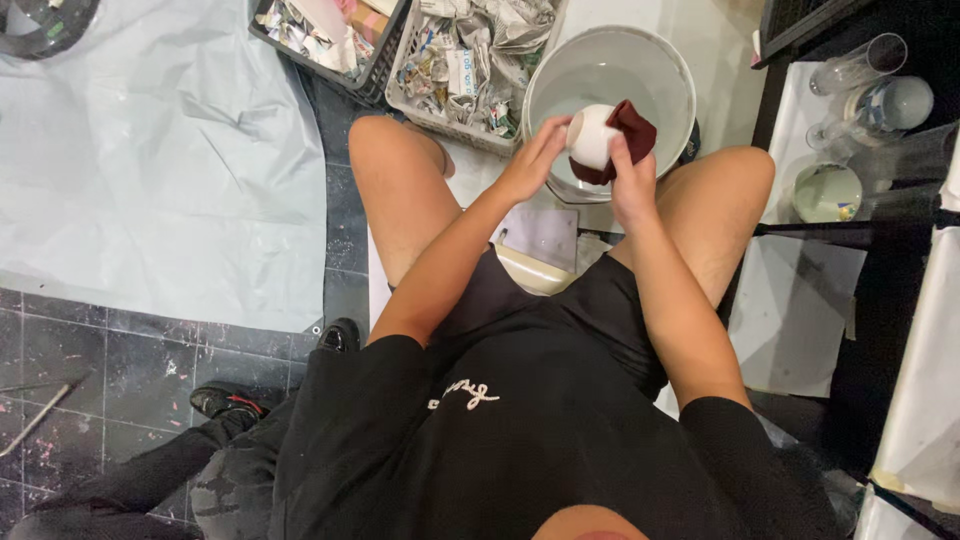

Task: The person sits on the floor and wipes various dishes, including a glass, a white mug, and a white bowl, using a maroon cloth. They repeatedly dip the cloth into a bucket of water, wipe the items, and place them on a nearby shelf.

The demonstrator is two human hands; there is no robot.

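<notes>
Your left hand (532, 160) grips a white cup (590, 135) while your right hand (632, 180) pinches a maroon cloth (632, 128) against it, over the bucket's rim (600, 38), crates (450, 110) close beside, knees flanking.

Light: even indoor light from above, bright on the grey sheet (150, 150) well left of the fingers (548, 135).
Shadows: soft, deepest right of the fingers.
Focus: sharp centre, slight edge stretch.

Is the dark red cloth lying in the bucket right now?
No, the dark red cloth is pressed by the right hand against the white cup, held above the bucket.
</notes>
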